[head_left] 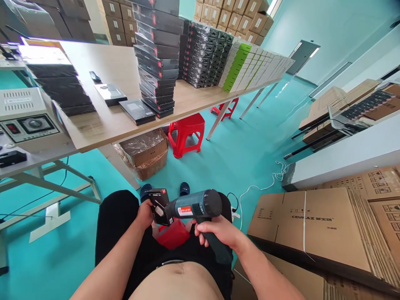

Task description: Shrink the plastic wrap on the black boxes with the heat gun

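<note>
My left hand (145,214) grips a small black product box (160,204) by its left side, above my lap. The box has a red mark at its top corner and a picture on its face. My right hand (215,230) is wrapped round the handle of a dark heat gun (195,207), whose nozzle points left, close to the box's face. Whether nozzle and box touch I cannot tell. A red stool (173,237) shows between my thighs, below the box.
A wooden table (109,135) ahead carries a tall stack of black boxes (158,54), wrapped black stacks (203,54) and white-green boxes (240,66). A beige machine (29,121) stands left. Red stool (187,129) and open carton (143,154) sit under the table. Flattened cartons (306,229) lie right, near a white cable (258,187).
</note>
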`<state>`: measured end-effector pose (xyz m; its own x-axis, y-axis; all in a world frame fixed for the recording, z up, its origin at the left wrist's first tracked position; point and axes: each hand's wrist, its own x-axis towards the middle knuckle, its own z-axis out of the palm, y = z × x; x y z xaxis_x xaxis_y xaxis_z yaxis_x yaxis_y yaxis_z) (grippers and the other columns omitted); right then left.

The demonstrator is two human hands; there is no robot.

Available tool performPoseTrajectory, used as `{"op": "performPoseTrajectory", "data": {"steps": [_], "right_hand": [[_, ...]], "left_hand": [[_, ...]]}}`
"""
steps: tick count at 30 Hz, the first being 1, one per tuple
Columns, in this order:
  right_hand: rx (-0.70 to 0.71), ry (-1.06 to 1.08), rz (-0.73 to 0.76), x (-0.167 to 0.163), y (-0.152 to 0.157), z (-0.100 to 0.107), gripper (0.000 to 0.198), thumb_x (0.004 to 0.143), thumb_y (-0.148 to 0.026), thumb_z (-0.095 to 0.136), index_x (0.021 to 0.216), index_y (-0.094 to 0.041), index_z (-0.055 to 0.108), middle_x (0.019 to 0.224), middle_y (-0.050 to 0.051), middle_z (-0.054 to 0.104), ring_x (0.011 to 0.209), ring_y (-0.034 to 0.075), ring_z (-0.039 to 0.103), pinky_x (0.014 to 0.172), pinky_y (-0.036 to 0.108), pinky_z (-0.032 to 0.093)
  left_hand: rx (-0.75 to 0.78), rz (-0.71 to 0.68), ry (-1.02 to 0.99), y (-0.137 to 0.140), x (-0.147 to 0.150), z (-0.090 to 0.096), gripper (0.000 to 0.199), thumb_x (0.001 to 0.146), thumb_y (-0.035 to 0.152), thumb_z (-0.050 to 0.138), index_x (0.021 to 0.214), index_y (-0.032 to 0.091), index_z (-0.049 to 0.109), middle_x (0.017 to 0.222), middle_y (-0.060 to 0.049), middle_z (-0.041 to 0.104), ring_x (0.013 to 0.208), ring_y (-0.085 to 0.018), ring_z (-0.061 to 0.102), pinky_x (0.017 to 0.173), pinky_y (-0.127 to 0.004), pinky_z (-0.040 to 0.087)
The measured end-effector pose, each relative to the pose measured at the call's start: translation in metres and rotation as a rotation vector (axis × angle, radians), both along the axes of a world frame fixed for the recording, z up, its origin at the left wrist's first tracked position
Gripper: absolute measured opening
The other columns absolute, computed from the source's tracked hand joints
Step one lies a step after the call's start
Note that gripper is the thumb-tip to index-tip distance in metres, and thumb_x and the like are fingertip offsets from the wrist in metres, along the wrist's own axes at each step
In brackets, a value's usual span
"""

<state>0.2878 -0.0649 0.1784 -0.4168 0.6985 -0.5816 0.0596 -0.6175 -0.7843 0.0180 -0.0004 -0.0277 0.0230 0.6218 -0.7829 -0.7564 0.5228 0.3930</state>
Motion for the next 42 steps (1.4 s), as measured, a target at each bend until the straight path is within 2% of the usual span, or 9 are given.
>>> {"op": "performPoseTrajectory", "data": {"steps": [6,14,17,23,27,33,35,38,42], "right_hand": [[-0.060,-0.099,0.142,0.025,-0.026,-0.007,0.026,0.068,-0.021,0.064,0.092,-0.011,0.065,0.066,0.002,0.064,0.051,0.014,0.059,0.047,0.025,0.046],[0.045,0.016,-0.190,-0.003,0.003,-0.003,0.035,0.074,-0.035,0.065,0.101,-0.012,0.064,0.080,0.006,0.067,0.061,0.015,0.062,0.054,0.026,0.050],[0.063,0.075,-0.177,-0.018,0.018,0.004,0.035,0.074,-0.035,0.067,0.103,-0.014,0.065,0.082,0.006,0.067,0.063,0.015,0.062,0.056,0.027,0.051],[0.055,0.039,0.108,-0.003,-0.001,0.007,0.025,0.073,-0.027,0.066,0.093,-0.012,0.068,0.075,0.005,0.065,0.056,0.014,0.059,0.050,0.026,0.047],[0.028,-0.007,0.038,0.012,-0.024,0.002,0.026,0.075,-0.027,0.065,0.097,-0.014,0.067,0.076,0.004,0.064,0.056,0.014,0.059,0.051,0.026,0.047],[-0.044,0.085,-0.015,0.007,-0.040,-0.001,0.031,0.074,-0.028,0.066,0.100,-0.013,0.066,0.078,0.005,0.064,0.058,0.014,0.060,0.052,0.026,0.047],[-0.062,0.113,-0.023,0.012,-0.039,-0.002,0.032,0.074,-0.028,0.066,0.102,-0.012,0.065,0.080,0.006,0.065,0.059,0.014,0.060,0.052,0.025,0.047],[-0.095,0.135,-0.014,0.029,-0.030,-0.006,0.035,0.074,-0.030,0.064,0.105,-0.011,0.064,0.079,0.006,0.065,0.057,0.013,0.060,0.050,0.024,0.047],[-0.038,0.066,-0.063,0.033,0.000,-0.016,0.033,0.074,-0.031,0.065,0.102,-0.011,0.064,0.078,0.006,0.066,0.057,0.014,0.061,0.048,0.023,0.047]], "left_hand": [[0.005,0.015,0.010,0.004,-0.002,-0.004,0.015,0.053,0.015,0.048,0.066,0.018,0.055,0.056,-0.004,0.060,0.049,-0.022,0.060,0.050,-0.035,0.051],[0.018,-0.074,0.007,0.001,0.001,0.001,0.014,0.054,0.016,0.048,0.066,0.017,0.055,0.057,-0.005,0.061,0.048,-0.021,0.059,0.047,-0.033,0.048],[0.031,-0.082,0.005,0.001,0.000,0.002,0.015,0.054,0.016,0.048,0.067,0.018,0.055,0.057,-0.005,0.061,0.049,-0.022,0.059,0.049,-0.034,0.049],[0.064,0.121,-0.004,0.002,-0.005,0.005,0.018,0.053,0.018,0.047,0.070,0.019,0.054,0.061,-0.003,0.059,0.052,-0.019,0.059,0.057,-0.034,0.051],[0.084,0.199,-0.003,0.005,-0.004,0.009,0.021,0.054,0.019,0.046,0.072,0.018,0.056,0.064,-0.003,0.061,0.057,-0.020,0.060,0.063,-0.035,0.052],[0.110,0.224,0.012,0.008,-0.002,0.011,0.018,0.058,0.020,0.045,0.072,0.018,0.056,0.059,-0.002,0.059,0.054,-0.018,0.059,0.062,-0.033,0.052],[0.152,0.161,-0.004,0.005,-0.004,0.017,0.024,0.065,0.025,0.045,0.081,0.016,0.061,0.063,-0.004,0.061,0.058,-0.021,0.062,0.060,-0.034,0.052],[0.244,-0.070,-0.179,-0.003,-0.006,0.038,0.044,0.078,0.042,0.047,0.105,0.012,0.062,0.084,-0.012,0.068,0.074,-0.027,0.067,0.064,-0.040,0.054],[0.264,-0.249,-0.389,-0.011,-0.002,0.068,0.068,0.078,0.065,0.049,0.120,0.013,0.057,0.105,-0.019,0.067,0.097,-0.036,0.064,0.075,-0.050,0.052]]}}
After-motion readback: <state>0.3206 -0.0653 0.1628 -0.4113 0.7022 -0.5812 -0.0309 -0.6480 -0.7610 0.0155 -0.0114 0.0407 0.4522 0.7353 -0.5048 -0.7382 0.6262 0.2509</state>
